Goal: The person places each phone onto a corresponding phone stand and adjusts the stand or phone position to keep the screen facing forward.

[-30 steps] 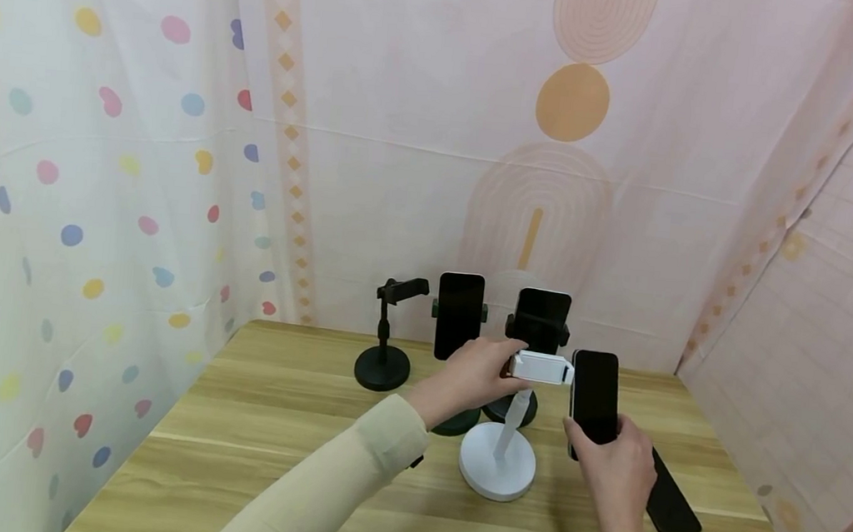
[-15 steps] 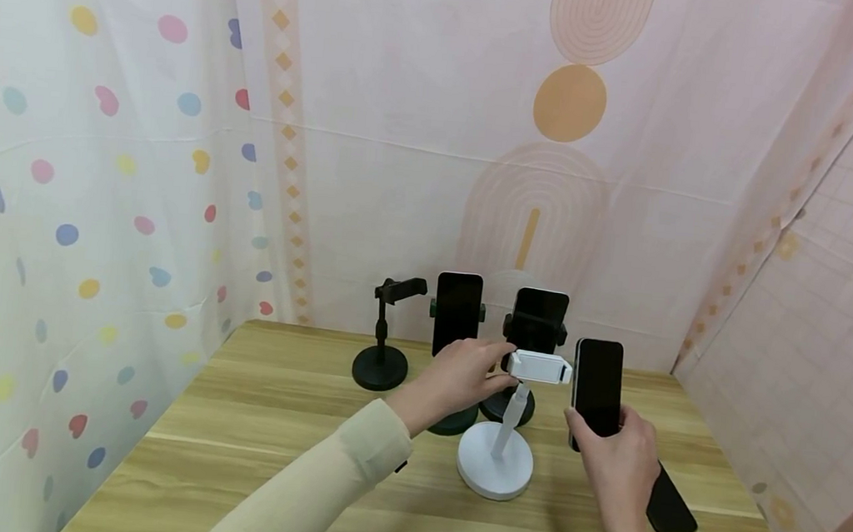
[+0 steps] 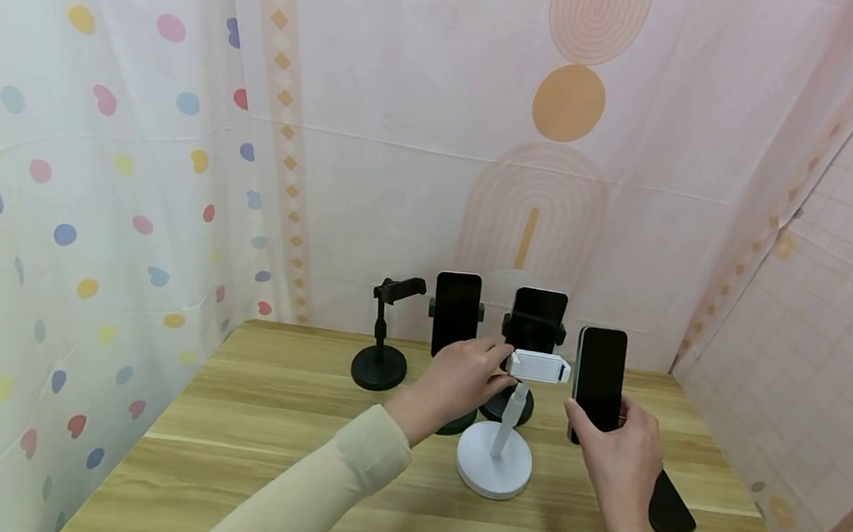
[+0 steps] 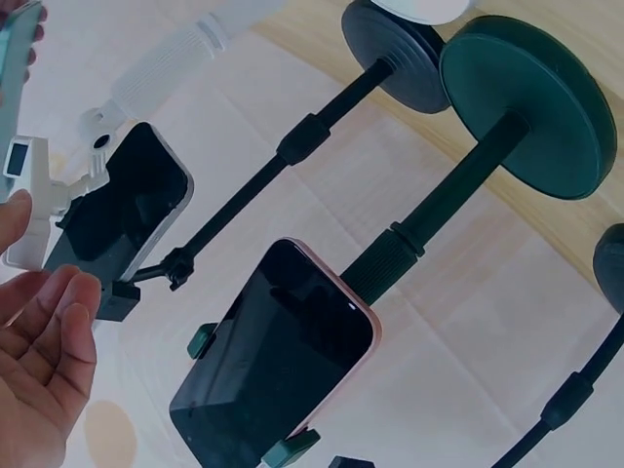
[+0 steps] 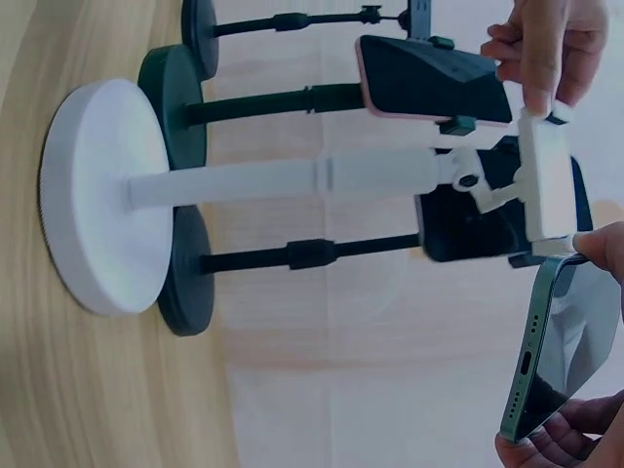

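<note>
A white phone stand (image 3: pixel 494 463) stands upright on the table, its clamp (image 3: pixel 541 367) turned sideways at the top. The left hand (image 3: pixel 455 385) pinches the left end of that clamp between thumb and fingers, as the right wrist view also shows. In the right hand (image 3: pixel 622 461) is a phone (image 3: pixel 601 376) with a dark screen and a green edge (image 5: pixel 531 363), gripped by its sides and held upright just right of the clamp. The phone's corner lies very close to the clamp's end in the right wrist view; whether they touch I cannot tell.
Behind the white stand are a green stand holding a phone (image 3: pixel 456 310) and a black stand holding another phone (image 3: pixel 538 318). A black stand (image 3: pixel 379 368) without a phone is farther left. One more phone (image 3: pixel 671 506) lies flat on the wooden table (image 3: pixel 233 434), partly behind the right hand.
The right hand has raised its phone beside the clamp, uncovering less of the flat phone behind. The left hand keeps its pinch on the clamp, its forearm shifting slightly left in view.
</note>
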Available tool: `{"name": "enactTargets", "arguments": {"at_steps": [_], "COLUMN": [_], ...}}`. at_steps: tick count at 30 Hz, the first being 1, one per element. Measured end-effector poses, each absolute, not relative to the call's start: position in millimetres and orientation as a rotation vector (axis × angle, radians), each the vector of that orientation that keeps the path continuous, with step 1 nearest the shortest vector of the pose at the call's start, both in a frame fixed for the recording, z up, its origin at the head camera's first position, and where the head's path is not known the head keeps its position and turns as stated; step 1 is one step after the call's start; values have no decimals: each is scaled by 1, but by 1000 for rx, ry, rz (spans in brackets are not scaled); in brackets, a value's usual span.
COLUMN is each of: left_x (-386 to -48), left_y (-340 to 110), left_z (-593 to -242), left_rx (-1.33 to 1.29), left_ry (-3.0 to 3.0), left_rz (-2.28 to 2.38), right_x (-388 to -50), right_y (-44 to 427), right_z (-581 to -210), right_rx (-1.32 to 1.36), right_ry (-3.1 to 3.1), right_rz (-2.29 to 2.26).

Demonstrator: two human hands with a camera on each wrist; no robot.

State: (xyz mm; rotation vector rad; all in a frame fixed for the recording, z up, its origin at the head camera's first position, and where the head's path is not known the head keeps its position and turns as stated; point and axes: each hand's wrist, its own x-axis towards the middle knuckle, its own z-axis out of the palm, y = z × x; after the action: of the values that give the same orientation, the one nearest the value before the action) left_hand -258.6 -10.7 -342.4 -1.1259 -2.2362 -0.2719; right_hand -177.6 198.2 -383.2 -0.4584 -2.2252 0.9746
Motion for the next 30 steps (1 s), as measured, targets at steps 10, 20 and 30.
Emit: {"name": "enactTargets", "arguments": {"at_steps": [10, 20, 30], "left_x": [-257, -258, -259], "left_y": [-10, -7, -6], "left_z": [-344, -345, -346], "left_rx": [-1105, -1060, -1033], "left_ry": [-2139, -2120, -2110], "left_rz": [-107, -31, 15], "right_x": [-171, -171, -172], "right_y": [178, 160, 152], "right_z": [-374, -375, -376], "right_rx": [-390, -317, -300], "right_ry": [-2233, -2226, -2243], "right_rz": [1019, 1055, 1112]}}
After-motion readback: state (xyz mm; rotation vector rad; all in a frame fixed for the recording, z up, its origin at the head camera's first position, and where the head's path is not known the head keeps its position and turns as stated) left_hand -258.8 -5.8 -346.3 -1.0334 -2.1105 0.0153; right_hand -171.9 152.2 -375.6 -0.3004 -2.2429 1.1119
